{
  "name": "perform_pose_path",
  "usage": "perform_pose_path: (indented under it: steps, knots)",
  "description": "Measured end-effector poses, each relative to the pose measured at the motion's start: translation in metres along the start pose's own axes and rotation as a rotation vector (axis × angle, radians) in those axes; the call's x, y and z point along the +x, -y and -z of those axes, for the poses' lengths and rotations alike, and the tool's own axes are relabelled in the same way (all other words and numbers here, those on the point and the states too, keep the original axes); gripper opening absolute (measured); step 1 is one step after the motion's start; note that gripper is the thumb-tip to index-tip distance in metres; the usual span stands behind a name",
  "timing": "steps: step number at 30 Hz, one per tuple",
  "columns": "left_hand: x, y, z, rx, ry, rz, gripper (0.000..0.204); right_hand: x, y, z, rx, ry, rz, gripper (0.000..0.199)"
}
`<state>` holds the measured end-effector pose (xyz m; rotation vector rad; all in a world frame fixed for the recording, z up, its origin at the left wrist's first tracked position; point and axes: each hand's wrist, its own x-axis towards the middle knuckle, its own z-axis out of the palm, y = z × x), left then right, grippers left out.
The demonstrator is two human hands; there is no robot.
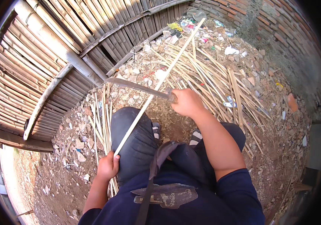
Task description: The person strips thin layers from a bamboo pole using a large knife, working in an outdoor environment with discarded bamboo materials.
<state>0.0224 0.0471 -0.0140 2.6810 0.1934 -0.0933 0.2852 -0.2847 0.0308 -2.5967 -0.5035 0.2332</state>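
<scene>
My left hand is closed round the near end of a long pale bamboo strip, beside my left knee. The strip slants up and away to the right, passing over that knee. In my right hand is the handle of a machete; its dark blade points left and crosses over the strip, and I cannot tell whether it touches. More split bamboo strips lie in a loose pile on the ground ahead and to the right. A smaller bundle of strips lies beside my left leg.
A bamboo-slat fence with poles rises at the left, and a brick wall stands at the far right. Stones, rubble and scraps of litter cover the dirt ground. My sandalled feet are between my bent knees.
</scene>
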Motion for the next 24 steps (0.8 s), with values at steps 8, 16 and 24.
perform_pose_path:
  steps: [8,16,24]
  knots:
    - [0.014,-0.008,0.012,-0.006,0.04,-0.058,0.036,0.028,-0.063,-0.015,0.243,-0.159,-0.285,0.031]
    - [0.01,-0.007,0.023,-0.113,0.127,0.03,0.046,0.003,0.005,-0.014,-0.063,0.143,0.093,0.032]
    - [0.022,-0.002,0.028,-0.175,0.199,0.048,0.044,0.025,-0.044,-0.021,0.242,0.041,-0.152,0.049]
